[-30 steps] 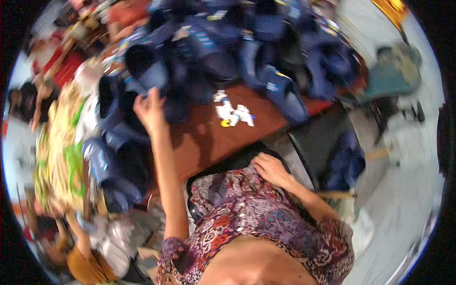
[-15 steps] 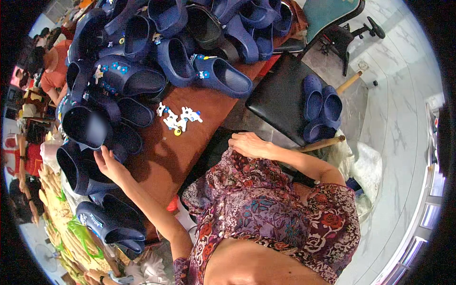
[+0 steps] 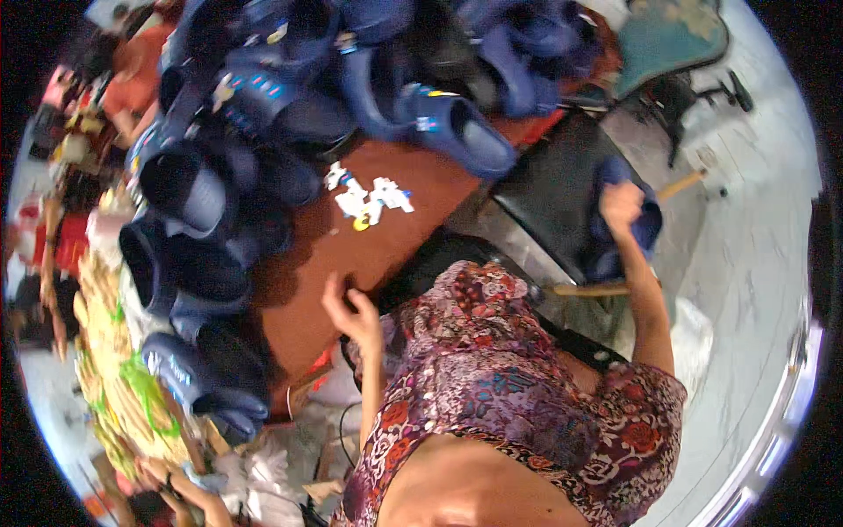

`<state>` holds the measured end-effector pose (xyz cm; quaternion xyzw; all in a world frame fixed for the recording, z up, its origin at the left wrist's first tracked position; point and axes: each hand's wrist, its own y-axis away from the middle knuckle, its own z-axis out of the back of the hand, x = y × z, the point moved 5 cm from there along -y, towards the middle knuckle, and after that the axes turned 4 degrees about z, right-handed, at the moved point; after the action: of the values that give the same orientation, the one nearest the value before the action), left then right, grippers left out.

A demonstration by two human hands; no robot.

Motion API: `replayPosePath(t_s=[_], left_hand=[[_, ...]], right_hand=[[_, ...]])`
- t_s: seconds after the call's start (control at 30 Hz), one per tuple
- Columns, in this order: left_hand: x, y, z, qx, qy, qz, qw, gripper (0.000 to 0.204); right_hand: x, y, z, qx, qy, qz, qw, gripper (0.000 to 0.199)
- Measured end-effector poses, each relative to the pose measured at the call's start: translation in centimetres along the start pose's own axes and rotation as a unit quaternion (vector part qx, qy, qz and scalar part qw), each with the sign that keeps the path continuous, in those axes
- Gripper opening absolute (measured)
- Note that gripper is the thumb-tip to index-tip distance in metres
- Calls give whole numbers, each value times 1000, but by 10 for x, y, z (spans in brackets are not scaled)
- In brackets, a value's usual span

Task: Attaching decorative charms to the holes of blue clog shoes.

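Note:
My right hand [image 3: 622,209], smeared by motion, lies over the dark blue clogs [image 3: 648,227] on the black seat at the right, its fingers curled on one of them. The hand covers part of these clogs. My left hand [image 3: 353,318] hovers over the near edge of the brown table [image 3: 303,307], fingers apart and holding nothing. Beyond it, a small heap of white, blue and yellow shoe charms [image 3: 373,200] lies on the table. A blue clog with charms on it [image 3: 465,136] stands at the right edge of the pile.
Many dark blue clogs [image 3: 290,110] are piled along the table's far and left sides. The black seat [image 3: 553,198] has wooden posts [image 3: 590,290] beside it. A teal chair [image 3: 672,39] stands at the back right. Other people [image 3: 136,79] are at the far left.
My right hand has gone from my lap out to the clogs on the seat. My left hand has drawn back from the piled clogs toward me. The view has shifted.

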<state>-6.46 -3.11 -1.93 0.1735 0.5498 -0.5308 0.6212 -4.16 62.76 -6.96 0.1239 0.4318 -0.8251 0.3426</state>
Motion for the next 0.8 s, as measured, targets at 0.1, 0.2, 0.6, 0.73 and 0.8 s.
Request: replayPosePath(t_s=[0.1, 0.2, 0.6, 0.73, 0.8], left_hand=[[-16, 14, 13, 11, -114, -58, 992, 36], [-20, 10, 16, 26, -133, -33, 990, 37], [-2, 21, 9, 35, -172, -100, 979, 40], [-7, 21, 9, 26, -188, -106, 976, 40], [-6, 22, 9, 30, -187, -105, 976, 41]], right_hand=[[-28, -18, -6, 336, -131, -275, 891, 66], [-46, -5, -45, 377, -205, -294, 854, 76], [-58, -3, -108, 405, -255, -131, 868, 62], [-56, -10, -88, 372, -259, -81, 888, 57], [-60, -16, -82, 341, -259, -120, 896, 54]])
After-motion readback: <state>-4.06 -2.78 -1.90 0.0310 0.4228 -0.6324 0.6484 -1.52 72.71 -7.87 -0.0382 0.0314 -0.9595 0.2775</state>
